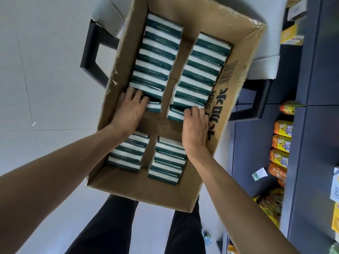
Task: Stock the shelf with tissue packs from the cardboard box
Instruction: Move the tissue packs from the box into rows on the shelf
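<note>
Overhead, the cardboard box (231, 74) sits on a dark-framed stand beside the shelf (315, 125), holding two rows of teal-and-white tissue packs (157, 57) standing on edge. Both hands reach into the gap mid-box: the left hand (128, 110) curls its fingers around one pack's end, the right hand (195, 125) grips another. Pulled carelessly, neighbouring packs could topple into the gap.

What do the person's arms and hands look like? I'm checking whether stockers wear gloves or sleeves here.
Both arms are bare to as far as the frame shows, with no sleeves in sight. The left hand and right hand wear no gloves, and no watch, ring or wristband shows. Dark trousers cover the legs.
</note>
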`<act>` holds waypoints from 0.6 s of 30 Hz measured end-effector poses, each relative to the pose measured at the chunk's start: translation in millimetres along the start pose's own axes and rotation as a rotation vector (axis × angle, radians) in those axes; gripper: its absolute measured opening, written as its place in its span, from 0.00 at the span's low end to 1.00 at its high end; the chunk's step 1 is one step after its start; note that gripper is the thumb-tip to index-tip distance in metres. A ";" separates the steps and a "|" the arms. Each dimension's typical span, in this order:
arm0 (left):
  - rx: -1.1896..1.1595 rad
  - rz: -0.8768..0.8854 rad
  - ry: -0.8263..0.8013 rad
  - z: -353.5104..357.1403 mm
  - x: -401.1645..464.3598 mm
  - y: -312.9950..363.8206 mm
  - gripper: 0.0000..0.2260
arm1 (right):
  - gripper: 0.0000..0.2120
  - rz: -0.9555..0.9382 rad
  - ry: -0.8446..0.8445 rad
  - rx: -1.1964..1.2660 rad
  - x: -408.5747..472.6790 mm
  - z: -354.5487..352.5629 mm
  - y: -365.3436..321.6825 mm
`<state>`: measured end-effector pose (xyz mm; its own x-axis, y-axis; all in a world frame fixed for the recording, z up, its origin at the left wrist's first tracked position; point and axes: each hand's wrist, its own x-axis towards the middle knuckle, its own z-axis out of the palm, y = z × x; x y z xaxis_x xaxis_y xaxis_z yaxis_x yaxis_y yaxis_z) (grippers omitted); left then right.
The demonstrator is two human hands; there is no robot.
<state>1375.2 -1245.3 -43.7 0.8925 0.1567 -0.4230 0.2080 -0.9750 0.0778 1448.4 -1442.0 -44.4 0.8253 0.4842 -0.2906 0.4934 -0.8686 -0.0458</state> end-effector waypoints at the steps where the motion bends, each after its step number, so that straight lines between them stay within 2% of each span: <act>1: -0.005 0.002 0.006 -0.5 -0.9 0.2 0.28 | 0.09 0.004 0.008 0.005 -0.6 -0.3 0.1; 4: -0.039 0.033 0.030 -3.9 -4.5 -2.3 0.33 | 0.09 -0.004 0.005 0.015 -4.7 -6.5 1.3; 8: -0.086 0.056 0.053 -24.5 -14.1 -2.6 0.34 | 0.14 -0.031 -0.015 0.021 -13.4 -27.6 3.0; 11: -0.135 0.068 0.087 -47.3 -26.9 -0.7 0.31 | 0.14 -0.034 0.011 0.037 -21.4 -50.5 3.0; 14: -0.239 0.108 0.155 -74.3 -41.1 -1.3 0.22 | 0.14 -0.050 0.030 0.070 -32.8 -81.4 3.7; 18: -0.342 0.193 0.245 -121.4 -61.2 0.6 0.22 | 0.15 -0.086 0.126 0.142 -53.6 -134.9 9.8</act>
<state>1369.2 -1236.3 91.9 0.9876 0.0499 -0.1488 0.1119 -0.8887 0.4446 1446.0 -1462.2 99.7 0.8139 0.5591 -0.1579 0.5276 -0.8251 -0.2021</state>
